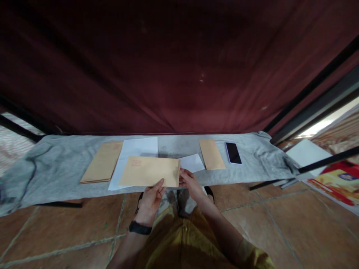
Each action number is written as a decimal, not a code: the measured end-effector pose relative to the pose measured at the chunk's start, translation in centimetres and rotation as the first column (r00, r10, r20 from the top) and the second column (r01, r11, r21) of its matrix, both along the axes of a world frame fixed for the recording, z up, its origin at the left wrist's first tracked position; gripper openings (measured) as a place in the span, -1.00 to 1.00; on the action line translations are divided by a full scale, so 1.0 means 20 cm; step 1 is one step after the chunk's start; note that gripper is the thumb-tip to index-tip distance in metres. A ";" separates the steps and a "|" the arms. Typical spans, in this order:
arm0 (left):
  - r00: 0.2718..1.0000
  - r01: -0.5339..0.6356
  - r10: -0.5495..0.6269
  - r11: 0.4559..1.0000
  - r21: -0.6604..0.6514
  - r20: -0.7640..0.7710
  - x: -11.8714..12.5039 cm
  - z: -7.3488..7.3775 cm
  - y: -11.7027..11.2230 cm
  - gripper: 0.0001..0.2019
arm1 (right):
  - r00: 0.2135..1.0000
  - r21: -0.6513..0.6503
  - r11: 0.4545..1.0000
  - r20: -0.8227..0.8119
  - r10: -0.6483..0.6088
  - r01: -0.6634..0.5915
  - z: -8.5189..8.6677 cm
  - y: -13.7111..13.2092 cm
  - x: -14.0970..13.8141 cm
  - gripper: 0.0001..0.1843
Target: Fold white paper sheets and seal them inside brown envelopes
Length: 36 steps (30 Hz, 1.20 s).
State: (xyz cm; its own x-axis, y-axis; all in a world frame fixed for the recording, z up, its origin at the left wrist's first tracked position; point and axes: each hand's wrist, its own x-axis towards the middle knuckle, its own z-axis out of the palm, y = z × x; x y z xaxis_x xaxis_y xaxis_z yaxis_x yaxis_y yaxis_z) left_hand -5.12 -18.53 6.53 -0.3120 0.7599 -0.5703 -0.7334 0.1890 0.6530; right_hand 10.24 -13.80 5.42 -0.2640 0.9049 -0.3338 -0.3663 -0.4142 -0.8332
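Both hands hold a tan envelope (148,171) lying flat above the grey cloth-covered bench (56,164). My left hand (151,198) grips its near edge from below, thumb on top; a black watch is on that wrist. My right hand (190,180) pinches the envelope's right end. Under the envelope lies a sheet of white paper (137,148), and a small white paper (193,163) sits just past my right hand.
A stack of tan envelopes (102,161) lies to the left, another tan envelope (211,154) and a black phone (233,152) to the right. A dark red curtain (168,67) hangs behind. Tiled floor lies below; a white board (307,152) and a colourful box (340,181) lie at right.
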 end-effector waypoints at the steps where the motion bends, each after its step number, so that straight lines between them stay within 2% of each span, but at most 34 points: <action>1: 1.000 0.007 -0.007 1.000 -0.006 0.007 0.01 0.00 0.00 -0.67 | 1.000 0.000 1.000 0.015 -0.012 0.012 0.00 0.00 0.00 -0.53; 5: 0.997 0.032 -0.031 0.999 -0.011 0.072 0.02 0.01 0.01 -0.66 | 0.999 -0.055 0.998 -0.036 -0.027 0.025 0.00 0.01 0.03 -0.66; 9: 0.990 0.080 -0.077 0.996 -0.025 0.122 0.02 0.00 0.00 -0.70 | 0.996 -0.033 0.999 -0.074 0.040 -0.043 0.02 0.00 0.05 -0.64; 14: 0.984 0.113 -0.116 0.993 0.030 0.135 0.02 -0.01 0.00 -0.70 | 0.994 -0.012 0.994 -0.037 0.107 -0.108 0.02 0.01 0.06 -0.57; 17: 0.986 0.146 -0.146 0.989 0.004 0.079 0.02 -0.01 -0.02 -0.76 | 0.990 0.027 0.991 0.054 0.127 -0.129 0.01 0.03 0.07 -0.58; 19: 0.973 0.229 -0.228 0.972 -0.041 0.039 0.02 -0.01 -0.06 -0.85 | 0.983 0.103 0.984 0.129 0.130 -0.143 0.01 0.05 0.09 -0.62; 21: 0.922 0.378 -0.383 0.922 -0.080 -0.051 0.02 0.00 -0.10 -0.87 | 0.974 0.192 0.968 0.190 0.123 -0.160 0.01 0.08 0.11 -0.65; 23: 0.795 0.522 -0.527 0.846 -0.103 -0.300 0.02 0.01 -0.14 -0.85 | 0.965 0.257 0.949 0.232 0.121 -0.181 0.03 0.10 0.13 -0.68; 24: 0.692 0.561 -0.533 0.821 -0.102 -0.486 0.02 0.02 -0.16 -0.85 | 0.962 0.279 0.941 0.245 0.121 -0.190 0.03 0.10 0.14 -0.68; 25: 0.555 0.587 -0.481 0.804 -0.090 -0.678 0.01 0.04 -0.16 -0.83 | 0.959 0.293 0.935 0.252 0.126 -0.200 0.04 0.11 0.15 -0.69; 27: 0.214 0.624 -0.247 0.779 -0.062 -0.945 -0.01 0.07 -0.13 -0.59 | 0.957 0.304 0.925 0.245 0.155 -0.227 0.06 0.11 0.17 -0.70; 29: -0.126 0.661 -0.035 0.742 -0.111 -0.991 -0.05 0.11 -0.07 -0.23 | 0.955 0.293 0.920 0.220 0.199 -0.259 0.08 0.10 0.19 -0.72; 31: -0.375 0.678 0.061 0.698 -0.229 -0.925 -0.10 0.13 0.01 -0.03 | 0.951 0.269 0.918 0.187 0.246 -0.290 0.09 0.09 0.21 -0.73; 33: -0.505 0.680 0.093 0.656 -0.329 -0.858 -0.14 0.13 0.07 0.12 | 0.948 0.247 0.918 0.156 0.278 -0.310 0.09 0.08 0.22 -0.73; 36: -0.561 0.702 0.120 0.593 -0.394 -0.819 -0.16 0.12 0.12 0.23 | 0.939 0.211 0.917 0.130 0.318 -0.340 0.08 0.07 0.25 -0.72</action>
